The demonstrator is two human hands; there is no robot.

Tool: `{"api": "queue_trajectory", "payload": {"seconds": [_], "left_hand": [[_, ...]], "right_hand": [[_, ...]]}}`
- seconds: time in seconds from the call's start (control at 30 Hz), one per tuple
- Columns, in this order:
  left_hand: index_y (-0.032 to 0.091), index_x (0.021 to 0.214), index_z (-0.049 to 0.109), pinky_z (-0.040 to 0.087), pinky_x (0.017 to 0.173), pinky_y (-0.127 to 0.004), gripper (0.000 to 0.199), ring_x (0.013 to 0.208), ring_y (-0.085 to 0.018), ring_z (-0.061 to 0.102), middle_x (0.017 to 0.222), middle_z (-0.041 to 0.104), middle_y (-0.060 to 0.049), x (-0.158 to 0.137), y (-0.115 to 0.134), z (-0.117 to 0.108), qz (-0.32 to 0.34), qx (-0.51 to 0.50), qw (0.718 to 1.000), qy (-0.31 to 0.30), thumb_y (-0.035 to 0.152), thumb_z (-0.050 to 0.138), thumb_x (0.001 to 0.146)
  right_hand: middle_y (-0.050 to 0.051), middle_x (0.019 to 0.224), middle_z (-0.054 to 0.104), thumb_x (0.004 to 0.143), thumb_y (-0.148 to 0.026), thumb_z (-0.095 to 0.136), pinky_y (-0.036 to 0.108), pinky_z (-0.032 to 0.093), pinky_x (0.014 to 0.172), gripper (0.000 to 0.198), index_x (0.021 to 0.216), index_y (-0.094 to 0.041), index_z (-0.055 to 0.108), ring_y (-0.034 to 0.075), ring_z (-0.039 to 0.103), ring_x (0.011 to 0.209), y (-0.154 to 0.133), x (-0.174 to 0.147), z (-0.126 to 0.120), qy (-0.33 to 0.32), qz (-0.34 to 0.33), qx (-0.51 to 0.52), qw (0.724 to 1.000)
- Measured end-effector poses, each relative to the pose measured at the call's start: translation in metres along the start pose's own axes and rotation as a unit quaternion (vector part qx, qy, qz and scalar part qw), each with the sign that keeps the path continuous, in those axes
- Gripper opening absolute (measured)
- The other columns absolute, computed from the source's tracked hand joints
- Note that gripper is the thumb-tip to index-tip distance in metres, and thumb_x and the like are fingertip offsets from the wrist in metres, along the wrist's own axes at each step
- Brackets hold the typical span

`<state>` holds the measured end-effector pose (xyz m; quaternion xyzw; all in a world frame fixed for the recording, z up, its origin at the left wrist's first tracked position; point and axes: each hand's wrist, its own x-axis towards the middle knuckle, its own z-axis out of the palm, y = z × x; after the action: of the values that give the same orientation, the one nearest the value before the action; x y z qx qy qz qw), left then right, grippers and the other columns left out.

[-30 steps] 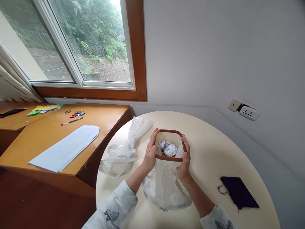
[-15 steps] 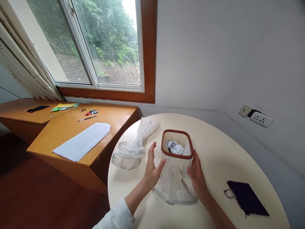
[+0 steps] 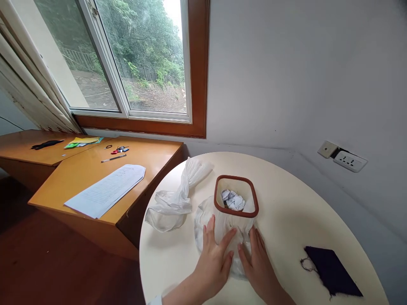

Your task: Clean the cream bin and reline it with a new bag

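Observation:
A small square bin [image 3: 235, 213] with a brown rim and cream inside stands on the round table, crumpled white paper [image 3: 233, 200] lying in it. A translucent plastic bag [image 3: 203, 220] is gathered around or against the bin's near side and spreads over the tabletop. My left hand [image 3: 213, 258] rests on the bag at its left, fingers spread. On the right part of the bag lies my right hand [image 3: 258, 262], its fingers stretched out and thumb apart. Neither hand grips anything. The bin's lower part is hidden by bag and hands.
Another white plastic bag [image 3: 179, 197] lies left of the bin. Dark frayed cloth [image 3: 332, 269] is near the right edge of the round table [image 3: 286, 203]. A wooden desk [image 3: 159, 156] at left holds papers [image 3: 106, 190], a pen [image 3: 113, 158] and keys [image 3: 120, 150].
Both hands have moved from the bin's sides down toward me, onto the bag in front of it. The bag now spreads further left. The bin has hardly shifted.

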<state>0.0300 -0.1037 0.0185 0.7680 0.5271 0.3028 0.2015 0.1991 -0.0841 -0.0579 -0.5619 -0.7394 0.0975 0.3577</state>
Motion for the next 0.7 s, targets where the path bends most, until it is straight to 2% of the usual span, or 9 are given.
{"api": "queue_trajectory", "payload": {"seconds": [0.17,0.33,0.53,0.7], "left_hand": [[0.025,0.122,0.046,0.014,0.103,-0.064,0.046,0.133,-0.036,0.013,0.142,0.022,-0.013,0.012,-0.007,0.002,-0.024,-0.003,1.000,0.001,0.014,0.046,0.077],[0.023,0.115,0.049,0.022,0.099,-0.063,0.041,0.127,-0.035,0.025,0.131,0.037,-0.013,0.031,-0.018,0.004,-0.043,-0.022,0.999,0.024,0.015,0.048,0.075],[0.021,0.111,0.048,0.024,0.099,-0.059,0.037,0.126,-0.034,0.023,0.129,0.035,-0.013,0.060,-0.036,0.014,-0.066,-0.020,0.995,0.076,0.016,0.047,0.075],[0.022,0.111,0.045,0.022,0.101,-0.057,0.037,0.128,-0.032,0.018,0.131,0.026,-0.012,0.081,-0.048,0.019,-0.072,-0.028,0.992,0.101,0.013,0.045,0.075]], "right_hand": [[0.018,0.137,0.036,0.086,-0.036,0.042,0.058,0.041,0.092,0.063,0.140,-0.020,0.013,0.037,0.033,0.126,0.002,0.006,0.007,-0.001,-0.031,-0.056,0.998],[0.019,0.131,0.043,0.086,-0.031,0.041,0.057,0.039,0.095,0.056,0.136,-0.015,0.023,0.034,0.036,0.124,-0.003,0.030,0.010,-0.006,-0.054,-0.066,0.996],[0.018,0.131,0.045,0.083,-0.019,0.037,0.054,0.033,0.101,0.056,0.137,-0.012,0.023,0.029,0.036,0.126,-0.007,0.065,0.022,-0.018,-0.077,-0.067,0.995],[0.019,0.133,0.043,0.080,-0.012,0.035,0.050,0.032,0.102,0.054,0.134,-0.009,0.028,0.027,0.036,0.127,-0.002,0.094,0.036,-0.033,-0.056,-0.064,0.996]]}}
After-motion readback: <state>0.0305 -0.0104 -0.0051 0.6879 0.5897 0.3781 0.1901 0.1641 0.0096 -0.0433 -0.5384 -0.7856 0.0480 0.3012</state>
